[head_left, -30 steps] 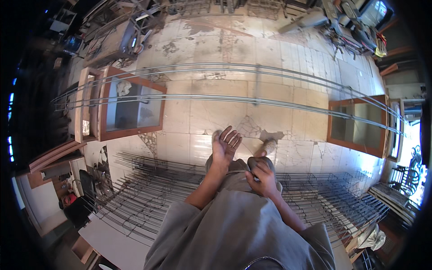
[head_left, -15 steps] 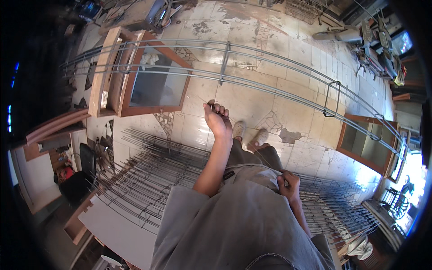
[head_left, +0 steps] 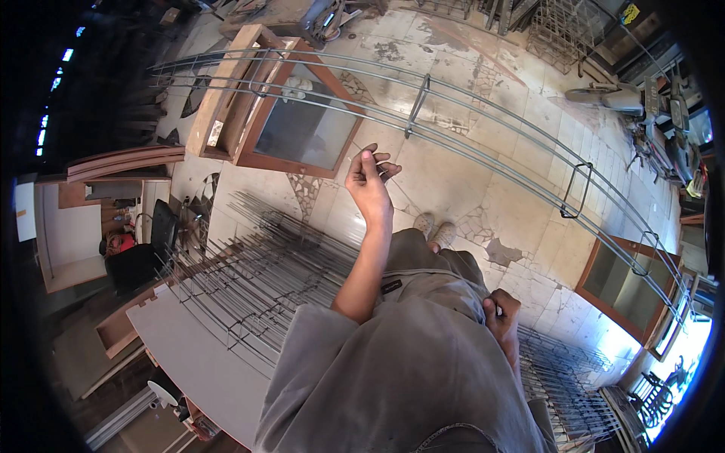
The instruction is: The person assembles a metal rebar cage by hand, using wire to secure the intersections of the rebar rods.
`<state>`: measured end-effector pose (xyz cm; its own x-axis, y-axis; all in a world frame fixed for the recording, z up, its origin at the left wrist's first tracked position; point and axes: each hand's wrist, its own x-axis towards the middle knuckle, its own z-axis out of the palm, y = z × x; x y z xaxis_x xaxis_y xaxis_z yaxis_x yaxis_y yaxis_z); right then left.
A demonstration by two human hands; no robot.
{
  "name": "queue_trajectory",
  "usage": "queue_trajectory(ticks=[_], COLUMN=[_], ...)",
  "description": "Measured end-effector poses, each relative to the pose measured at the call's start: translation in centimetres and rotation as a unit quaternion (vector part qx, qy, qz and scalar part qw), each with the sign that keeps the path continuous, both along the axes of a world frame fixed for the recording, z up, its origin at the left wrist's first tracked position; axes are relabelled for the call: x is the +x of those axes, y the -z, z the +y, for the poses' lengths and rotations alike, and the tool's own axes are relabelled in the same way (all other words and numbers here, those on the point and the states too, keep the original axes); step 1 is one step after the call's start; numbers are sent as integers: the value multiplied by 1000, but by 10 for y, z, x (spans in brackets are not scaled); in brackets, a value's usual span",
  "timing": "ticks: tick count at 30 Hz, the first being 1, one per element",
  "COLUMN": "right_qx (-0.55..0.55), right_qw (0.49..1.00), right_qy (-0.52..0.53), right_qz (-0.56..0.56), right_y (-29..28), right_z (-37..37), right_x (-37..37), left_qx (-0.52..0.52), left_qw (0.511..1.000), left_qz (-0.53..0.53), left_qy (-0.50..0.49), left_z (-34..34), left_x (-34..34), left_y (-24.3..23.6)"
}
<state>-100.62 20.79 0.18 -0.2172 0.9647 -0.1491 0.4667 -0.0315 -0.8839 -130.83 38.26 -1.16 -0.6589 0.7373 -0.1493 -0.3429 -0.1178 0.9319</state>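
My left hand (head_left: 370,185) is raised in front of me, fingers curled and thumb pressed in. A very thin strand, apparently wire, passes through its grip; most of it is too fine to follow. Down at my right hip, my right hand (head_left: 504,311) is closed against my grey clothing, and what it holds, if anything, is hidden. Beyond my left hand, apart from it, a long rebar cage (head_left: 491,155) spans the view. Its bars run through square stirrups (head_left: 577,190). Its two ends lie over glazed wooden frames (head_left: 249,140).
Many steel bars and tied cages (head_left: 257,283) lie close behind me at both sides, above a pale board (head_left: 189,355). My shoes (head_left: 434,229) stand on a cracked tiled floor (head_left: 445,177). A motorcycle (head_left: 661,124) is at the far right, a black chair (head_left: 147,253) at the left.
My left hand has turned, its thumb now uppermost and its fingers extended more. My right hand stays closed at my hip. The view has shifted, moving the cage and frames rightward.
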Motion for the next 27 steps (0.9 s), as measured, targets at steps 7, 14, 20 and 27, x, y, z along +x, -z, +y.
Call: queue_trajectory(ticks=[7,14,20,27], right_qx=[44,-143,53,-120], right_qw=[999,973,981,974], right_qy=[1,-65,-176,-179], right_qz=[-3,171,-56,64], right_y=[-11,-4,-56,-36], right_z=[4,26,103,99], right_x=[12,33,-68,-93], left_qx=[-18,45,134,158], left_qw=[999,999,988,971], left_qz=[29,-2,-80,-172], left_qy=[11,-1,-8,-47], left_z=[-4,-8,-17,13], left_x=[13,30,61,-59], left_y=[-11,-28,-96,-117])
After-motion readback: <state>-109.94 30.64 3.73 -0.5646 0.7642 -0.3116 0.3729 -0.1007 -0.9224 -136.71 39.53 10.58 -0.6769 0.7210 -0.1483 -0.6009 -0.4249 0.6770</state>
